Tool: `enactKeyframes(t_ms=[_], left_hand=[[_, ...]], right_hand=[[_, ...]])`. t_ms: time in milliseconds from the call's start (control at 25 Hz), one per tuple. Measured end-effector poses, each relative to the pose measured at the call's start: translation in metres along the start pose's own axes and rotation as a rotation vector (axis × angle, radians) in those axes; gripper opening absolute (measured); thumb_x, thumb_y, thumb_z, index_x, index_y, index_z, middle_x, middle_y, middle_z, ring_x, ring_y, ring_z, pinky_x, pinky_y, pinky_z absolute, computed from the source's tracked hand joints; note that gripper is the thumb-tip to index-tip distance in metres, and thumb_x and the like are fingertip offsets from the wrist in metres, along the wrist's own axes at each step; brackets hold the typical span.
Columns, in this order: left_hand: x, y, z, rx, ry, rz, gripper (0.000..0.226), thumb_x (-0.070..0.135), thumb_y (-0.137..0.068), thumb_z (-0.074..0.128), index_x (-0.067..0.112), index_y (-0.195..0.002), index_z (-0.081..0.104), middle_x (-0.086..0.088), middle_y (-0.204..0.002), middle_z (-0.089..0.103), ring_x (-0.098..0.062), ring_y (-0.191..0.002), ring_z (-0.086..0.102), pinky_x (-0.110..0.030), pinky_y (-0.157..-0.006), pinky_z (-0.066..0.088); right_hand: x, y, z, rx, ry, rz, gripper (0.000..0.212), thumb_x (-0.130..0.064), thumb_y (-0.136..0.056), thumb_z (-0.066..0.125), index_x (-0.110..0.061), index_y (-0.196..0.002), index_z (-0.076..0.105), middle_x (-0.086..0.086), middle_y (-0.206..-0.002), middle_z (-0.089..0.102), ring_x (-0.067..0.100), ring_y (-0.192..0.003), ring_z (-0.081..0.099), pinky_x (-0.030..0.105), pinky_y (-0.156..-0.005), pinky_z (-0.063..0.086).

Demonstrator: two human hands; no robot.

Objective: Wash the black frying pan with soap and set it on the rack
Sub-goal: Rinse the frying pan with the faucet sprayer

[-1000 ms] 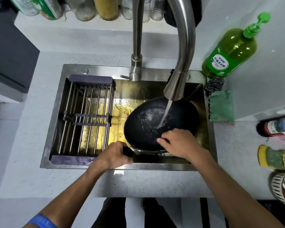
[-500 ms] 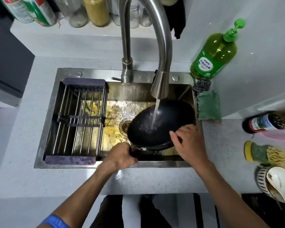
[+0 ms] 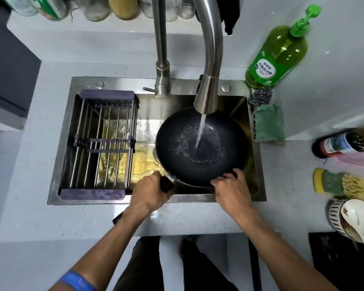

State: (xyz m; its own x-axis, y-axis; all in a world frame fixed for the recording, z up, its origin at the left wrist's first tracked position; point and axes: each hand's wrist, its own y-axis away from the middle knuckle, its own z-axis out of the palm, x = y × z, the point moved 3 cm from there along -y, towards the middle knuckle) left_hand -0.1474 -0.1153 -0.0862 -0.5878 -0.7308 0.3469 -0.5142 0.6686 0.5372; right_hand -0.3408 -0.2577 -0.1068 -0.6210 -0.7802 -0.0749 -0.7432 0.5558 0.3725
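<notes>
The black frying pan [image 3: 200, 148] sits in the right half of the steel sink [image 3: 84, 82], facing up, with tap water running into its middle. My left hand [image 3: 148, 193] is closed around the pan's black handle at the sink's near edge. My right hand [image 3: 232, 190] rests on the pan's near rim, fingers curled over it. The wire rack [image 3: 102, 141] with purple ends spans the left half of the sink. A green soap bottle [image 3: 277, 53] with a pump stands at the back right.
The steel faucet [image 3: 210, 59] arches over the pan. A steel scourer [image 3: 261, 97] and a green cloth [image 3: 269, 123] lie right of the sink. A sauce bottle [image 3: 338, 144], sponge scrubber [image 3: 332, 181] and a striped bowl with a spoon [image 3: 351, 221] crowd the right counter. Jars line the back ledge.
The pan has tipped back from a tilt to lie nearly flat under the stream. My right hand slid from the pan's right rim to its near rim. My left hand kept the handle.
</notes>
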Motion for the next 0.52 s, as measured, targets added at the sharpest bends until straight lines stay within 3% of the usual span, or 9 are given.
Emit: enactKeyframes(t_ms=[80, 160, 280, 400, 520], left_hand=[[-0.007, 0.006, 0.002, 0.014, -0.048, 0.036, 0.044, 0.041, -0.077, 0.077, 0.017, -0.104, 0.052, -0.004, -0.093, 0.069, -0.021, -0.075, 0.059, -0.028, -0.064, 0.049], [-0.026, 0.011, -0.008, 0.051, -0.100, 0.024, 0.045, 0.040, -0.077, 0.077, 0.017, -0.106, 0.052, -0.004, -0.094, 0.070, -0.021, -0.075, 0.062, -0.028, -0.062, 0.049], [-0.033, 0.003, -0.021, 0.081, -0.097, -0.010, 0.042, 0.026, -0.075, 0.077, 0.015, -0.108, 0.053, -0.007, -0.096, 0.071, -0.026, -0.080, 0.065, -0.035, -0.069, 0.055], [-0.003, -0.012, -0.021, 0.079, -0.004, 0.043, 0.046, 0.029, -0.073, 0.077, 0.012, -0.109, 0.053, -0.006, -0.096, 0.069, -0.027, -0.081, 0.063, -0.034, -0.072, 0.053], [0.006, -0.008, -0.009, 0.033, -0.016, 0.084, 0.047, 0.031, -0.076, 0.076, 0.013, -0.112, 0.053, -0.006, -0.096, 0.069, -0.022, -0.075, 0.057, -0.030, -0.066, 0.048]], right_hand=[[-0.012, 0.006, 0.017, -0.081, -0.103, -0.114, 0.049, 0.002, -0.073, 0.062, -0.026, -0.111, 0.074, -0.008, -0.108, 0.075, 0.021, -0.102, 0.068, 0.038, -0.094, 0.044], [-0.026, 0.001, 0.026, -0.049, -0.183, -0.239, 0.059, 0.008, -0.070, 0.065, -0.026, -0.117, 0.072, -0.010, -0.114, 0.074, 0.017, -0.102, 0.070, 0.035, -0.086, 0.052], [-0.029, -0.023, 0.010, 0.030, -0.187, -0.267, 0.061, 0.009, -0.074, 0.063, -0.027, -0.123, 0.070, -0.010, -0.122, 0.071, 0.014, -0.108, 0.067, 0.034, -0.092, 0.046], [0.000, -0.033, -0.004, 0.001, -0.127, -0.163, 0.057, 0.003, -0.083, 0.061, -0.030, -0.129, 0.066, -0.011, -0.125, 0.069, 0.011, -0.114, 0.063, 0.032, -0.101, 0.039], [0.010, -0.008, -0.001, 0.030, -0.120, -0.114, 0.053, 0.001, -0.082, 0.062, -0.031, -0.124, 0.069, -0.010, -0.114, 0.074, 0.014, -0.101, 0.068, 0.032, -0.092, 0.043]])
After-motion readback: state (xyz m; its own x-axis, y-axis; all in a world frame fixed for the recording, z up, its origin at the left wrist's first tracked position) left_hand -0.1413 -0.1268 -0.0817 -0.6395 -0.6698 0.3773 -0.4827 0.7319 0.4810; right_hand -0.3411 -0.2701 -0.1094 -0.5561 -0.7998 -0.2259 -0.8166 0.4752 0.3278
